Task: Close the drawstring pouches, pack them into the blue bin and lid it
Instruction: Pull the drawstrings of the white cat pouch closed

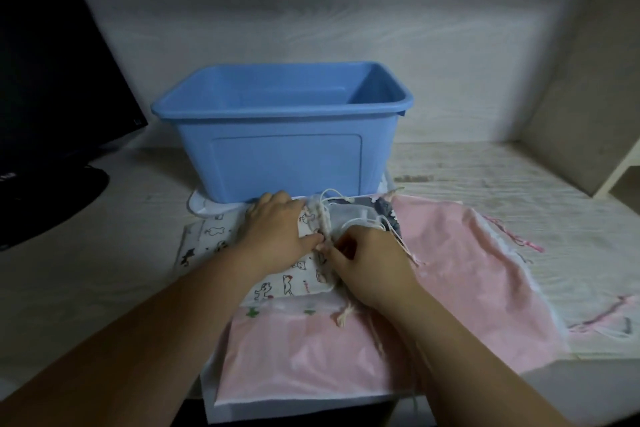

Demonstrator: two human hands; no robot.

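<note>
Left hand (277,229) presses the cat-print pouch (294,282); right hand (367,260) pinches its cord (343,315) (blue bin (287,163) behind).

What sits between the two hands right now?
In the head view, the gathered mouth of the cat-print pouch and its white cord lie between the left hand and the right hand.
</note>
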